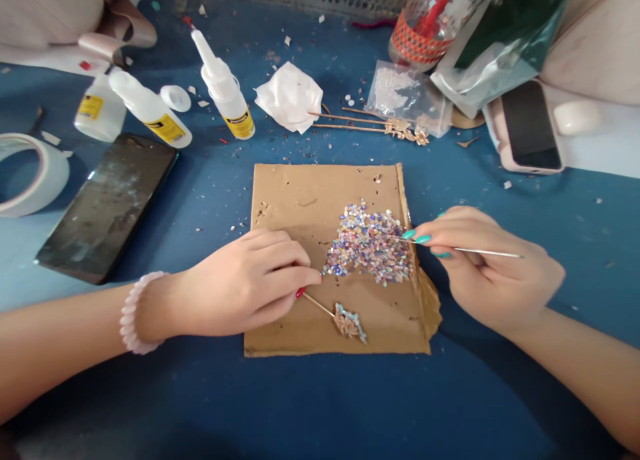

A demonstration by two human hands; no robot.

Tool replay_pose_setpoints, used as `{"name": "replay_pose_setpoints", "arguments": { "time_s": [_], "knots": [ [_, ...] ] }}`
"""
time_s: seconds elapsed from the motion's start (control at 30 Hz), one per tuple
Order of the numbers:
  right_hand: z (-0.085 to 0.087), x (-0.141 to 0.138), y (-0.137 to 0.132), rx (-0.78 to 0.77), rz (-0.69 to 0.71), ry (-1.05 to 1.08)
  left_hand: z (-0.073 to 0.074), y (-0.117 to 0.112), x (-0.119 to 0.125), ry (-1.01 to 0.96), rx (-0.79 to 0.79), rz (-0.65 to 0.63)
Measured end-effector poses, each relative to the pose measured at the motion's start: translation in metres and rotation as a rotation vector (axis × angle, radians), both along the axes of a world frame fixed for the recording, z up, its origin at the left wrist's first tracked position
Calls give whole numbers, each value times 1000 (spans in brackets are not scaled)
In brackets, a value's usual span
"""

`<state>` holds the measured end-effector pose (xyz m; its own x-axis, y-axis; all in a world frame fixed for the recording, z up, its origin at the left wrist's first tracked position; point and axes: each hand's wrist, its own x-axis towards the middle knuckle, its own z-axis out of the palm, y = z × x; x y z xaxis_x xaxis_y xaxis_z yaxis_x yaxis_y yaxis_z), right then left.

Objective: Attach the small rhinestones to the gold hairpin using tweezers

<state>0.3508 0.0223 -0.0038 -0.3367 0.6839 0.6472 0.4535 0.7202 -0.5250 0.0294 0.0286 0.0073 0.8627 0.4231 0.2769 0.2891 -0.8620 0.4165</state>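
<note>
My left hand (260,283) rests on the left part of a cardboard sheet (290,200), fingers closed round the thin stem of a hairpin (350,323). The hairpin's ornate gold head, edged with pale blue stones, lies low on the cardboard. My right hand (493,267) pinches a slender metal needle-like tool (485,252) between thumb and fingers. Its tip reaches the right side of a heap of small multicoloured rhinestones (373,247) on the cardboard. Whether a stone clings to the tip is too small to tell.
Behind the cardboard stand a glue bottle (227,100), crumpled tissue (293,97) and several gold hairpins (405,130). At left are a dark phone (107,207), tape roll (55,177) and more bottles (155,117). A second phone (533,127) and a jar (420,33) sit at back right.
</note>
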Motion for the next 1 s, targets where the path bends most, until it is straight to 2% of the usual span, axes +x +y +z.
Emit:
{"name": "replay_pose_setpoints", "arguments": {
  "time_s": [0.23, 0.47, 0.83, 1.0],
  "knots": [
    [1, -1, 0, 3, 48, -12, 0, 1, 1, -9, 11, 2],
    [0, -1, 1, 38, 11, 45, 0, 0, 0, -5, 8, 4],
    [1, -1, 0, -1, -82, 36, 1, 1, 0, -5, 18, 2],
    [0, -3, 2, 45, -22, -6, 0, 0, 0, -3, 9, 4]
  ]
}}
